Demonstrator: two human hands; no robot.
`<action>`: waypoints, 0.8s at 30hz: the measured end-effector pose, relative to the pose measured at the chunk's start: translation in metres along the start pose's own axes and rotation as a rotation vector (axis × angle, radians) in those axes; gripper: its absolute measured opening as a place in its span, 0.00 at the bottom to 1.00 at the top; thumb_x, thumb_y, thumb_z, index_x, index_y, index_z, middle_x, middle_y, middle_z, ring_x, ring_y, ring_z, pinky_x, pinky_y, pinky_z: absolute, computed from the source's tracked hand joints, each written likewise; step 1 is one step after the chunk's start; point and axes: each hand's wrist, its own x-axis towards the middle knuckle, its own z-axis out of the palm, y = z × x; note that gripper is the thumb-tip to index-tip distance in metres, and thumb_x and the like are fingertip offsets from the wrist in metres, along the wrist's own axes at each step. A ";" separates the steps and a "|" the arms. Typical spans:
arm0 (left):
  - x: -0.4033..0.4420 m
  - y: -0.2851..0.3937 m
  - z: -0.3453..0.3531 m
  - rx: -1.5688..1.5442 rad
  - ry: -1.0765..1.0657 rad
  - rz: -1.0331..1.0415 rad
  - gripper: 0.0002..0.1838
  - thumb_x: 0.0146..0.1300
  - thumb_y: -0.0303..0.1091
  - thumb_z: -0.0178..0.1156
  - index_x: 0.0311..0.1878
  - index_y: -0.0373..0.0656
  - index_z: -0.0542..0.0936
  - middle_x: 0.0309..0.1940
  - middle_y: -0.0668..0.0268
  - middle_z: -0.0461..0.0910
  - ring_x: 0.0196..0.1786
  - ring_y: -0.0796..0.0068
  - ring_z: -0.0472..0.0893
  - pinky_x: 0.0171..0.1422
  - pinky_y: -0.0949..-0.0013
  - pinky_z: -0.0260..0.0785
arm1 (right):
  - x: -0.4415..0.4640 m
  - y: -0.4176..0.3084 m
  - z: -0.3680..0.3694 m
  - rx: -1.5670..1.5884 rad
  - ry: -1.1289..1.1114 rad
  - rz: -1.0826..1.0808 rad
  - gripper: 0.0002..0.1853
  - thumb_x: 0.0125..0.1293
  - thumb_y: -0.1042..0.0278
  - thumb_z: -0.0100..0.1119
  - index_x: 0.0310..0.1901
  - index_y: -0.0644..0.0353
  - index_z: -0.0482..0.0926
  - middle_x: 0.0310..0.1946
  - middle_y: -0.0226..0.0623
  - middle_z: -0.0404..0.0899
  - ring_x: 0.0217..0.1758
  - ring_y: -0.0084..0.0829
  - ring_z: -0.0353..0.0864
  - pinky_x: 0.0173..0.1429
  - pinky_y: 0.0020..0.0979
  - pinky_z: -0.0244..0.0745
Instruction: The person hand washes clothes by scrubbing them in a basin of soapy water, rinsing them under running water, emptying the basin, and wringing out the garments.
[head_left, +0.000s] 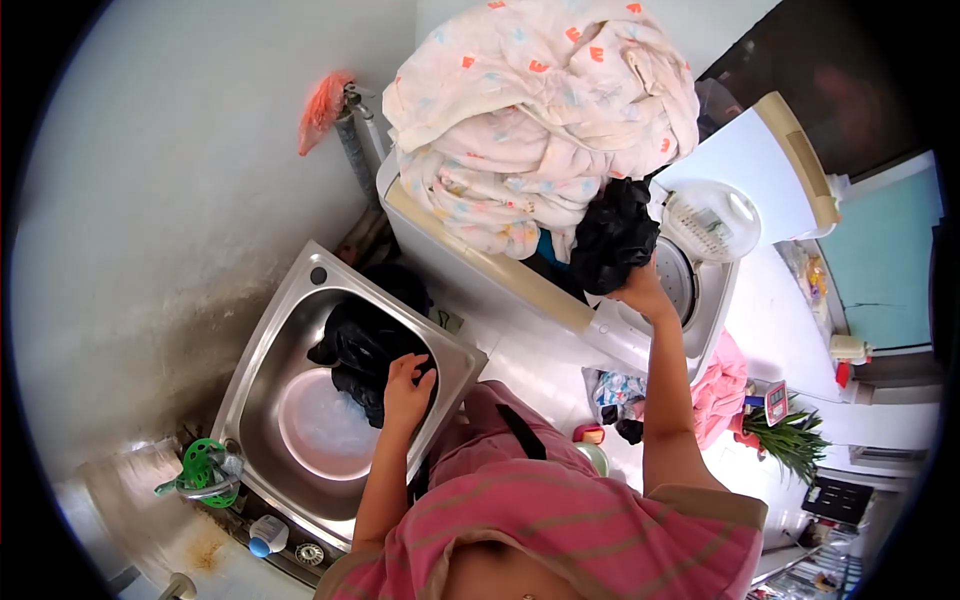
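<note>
My right hand (641,291) grips a bunched black garment (617,232) above the washing machine (468,240), beside the round tub opening (676,276). A large heap of pale printed bedding (545,90) lies on the machine, right behind the garment. My left hand (406,392) hovers over the right side of the steel sink (252,400), its fingers loosely bent and apart, with nothing visible in them. Close to it, wet-looking black clothing (366,343) lies in the sink and hangs partly over a pink basin (300,440) holding cloudy water.
The machine's raised lid (745,165) stands on the right. A faucet with a green strainer (205,468) sits at the sink's left edge, near a blue-capped bottle (267,537). Pink fabric (722,390) and a potted plant (788,440) are at the lower right.
</note>
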 end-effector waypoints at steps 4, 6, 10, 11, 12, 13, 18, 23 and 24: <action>-0.013 -0.053 -0.025 0.053 0.113 -0.142 0.17 0.56 0.37 0.62 0.49 0.44 0.80 0.51 0.57 0.73 0.44 0.63 0.78 0.50 0.65 0.71 | -0.039 -0.061 -0.054 -0.299 -0.216 0.214 0.53 0.36 0.50 0.76 0.68 0.40 0.60 0.72 0.53 0.48 0.75 0.53 0.45 0.65 0.72 0.43; -0.020 -0.077 -0.043 0.157 0.195 -0.268 0.17 0.55 0.37 0.62 0.48 0.42 0.80 0.51 0.56 0.73 0.48 0.59 0.76 0.54 0.63 0.69 | -0.057 -0.098 -0.072 -0.390 -0.087 0.260 0.32 0.46 0.48 0.70 0.53 0.57 0.77 0.54 0.52 0.75 0.55 0.48 0.76 0.56 0.42 0.70; -0.042 -0.163 -0.062 0.586 0.548 -0.527 0.31 0.49 0.42 0.68 0.57 0.43 0.73 0.56 0.50 0.70 0.59 0.49 0.69 0.63 0.54 0.62 | -0.066 -0.152 -0.062 -0.253 0.045 0.199 0.18 0.54 0.52 0.66 0.28 0.61 0.83 0.26 0.43 0.82 0.29 0.39 0.83 0.36 0.35 0.74; -0.047 -0.194 -0.063 0.628 0.572 -0.525 0.37 0.47 0.45 0.69 0.60 0.42 0.69 0.59 0.49 0.67 0.61 0.46 0.66 0.64 0.51 0.60 | -0.065 -0.165 -0.047 -0.135 0.091 0.069 0.15 0.55 0.56 0.66 0.28 0.62 0.81 0.25 0.42 0.82 0.27 0.36 0.82 0.32 0.33 0.72; -0.052 -0.195 -0.067 0.631 0.586 -0.551 0.37 0.47 0.45 0.69 0.60 0.42 0.69 0.59 0.49 0.67 0.61 0.46 0.66 0.64 0.51 0.60 | -0.062 -0.173 -0.022 0.005 0.119 -0.104 0.11 0.55 0.63 0.66 0.28 0.63 0.80 0.24 0.41 0.81 0.26 0.35 0.81 0.30 0.31 0.71; -0.048 -0.190 -0.066 0.549 0.545 -0.613 0.38 0.47 0.45 0.70 0.61 0.42 0.68 0.59 0.49 0.67 0.60 0.46 0.66 0.65 0.51 0.60 | -0.058 -0.183 0.005 0.143 0.099 -0.334 0.07 0.55 0.68 0.65 0.30 0.62 0.79 0.24 0.39 0.79 0.26 0.35 0.80 0.30 0.31 0.71; -0.018 -0.156 -0.026 0.502 0.523 -0.361 0.38 0.47 0.47 0.71 0.58 0.40 0.67 0.57 0.48 0.68 0.60 0.46 0.67 0.64 0.53 0.61 | -0.070 -0.221 0.180 0.235 -0.509 -0.649 0.15 0.52 0.73 0.65 0.44 0.61 0.77 0.53 0.41 0.71 0.54 0.38 0.74 0.54 0.36 0.72; -0.006 -0.128 -0.037 0.399 0.415 -0.479 0.15 0.50 0.34 0.64 0.38 0.38 0.74 0.35 0.54 0.77 0.41 0.51 0.78 0.46 0.55 0.71 | -0.091 -0.224 0.283 -0.199 -0.618 -0.768 0.57 0.37 0.78 0.74 0.71 0.47 0.50 0.71 0.46 0.43 0.72 0.54 0.49 0.63 0.45 0.68; -0.012 -0.124 -0.043 0.433 0.471 -0.366 0.09 0.50 0.29 0.60 0.34 0.37 0.74 0.27 0.58 0.77 0.33 0.57 0.80 0.40 0.59 0.71 | -0.090 -0.229 0.287 -0.231 -0.610 -0.760 0.62 0.33 0.74 0.77 0.72 0.43 0.49 0.72 0.45 0.42 0.73 0.54 0.47 0.65 0.45 0.66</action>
